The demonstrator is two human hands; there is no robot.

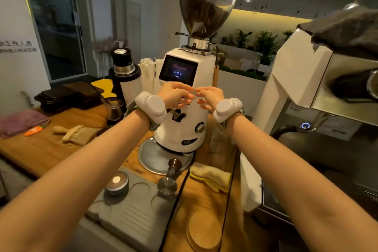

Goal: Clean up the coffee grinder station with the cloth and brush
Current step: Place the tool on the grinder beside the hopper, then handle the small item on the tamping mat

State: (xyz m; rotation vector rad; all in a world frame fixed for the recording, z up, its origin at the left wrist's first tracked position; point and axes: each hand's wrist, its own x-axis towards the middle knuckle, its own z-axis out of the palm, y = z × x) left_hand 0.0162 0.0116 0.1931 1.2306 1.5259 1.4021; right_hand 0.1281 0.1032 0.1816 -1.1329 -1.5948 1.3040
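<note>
Grinder [185, 96] stands before your left hand [173, 96] and right hand [210, 98], each grip relaxed, empty; brush [74, 132], cloth [210, 177] lie on the surface [41, 149].

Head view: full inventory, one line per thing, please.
coffee grinder: 1, white, centre of counter, beans in its hopper
grinder tray: 1, steel, under the grinder
tamper: 1, steel and brown, on the tray's front edge
yellow cloth: 1, right of the tray
brush: 1, wooden, left on the counter
pink cloth: 1, far left
tamping mat: 1, grey, front
espresso machine: 1, white and steel, right
left hand: empty, fingers loosely curled, in front of the grinder
right hand: same
</note>
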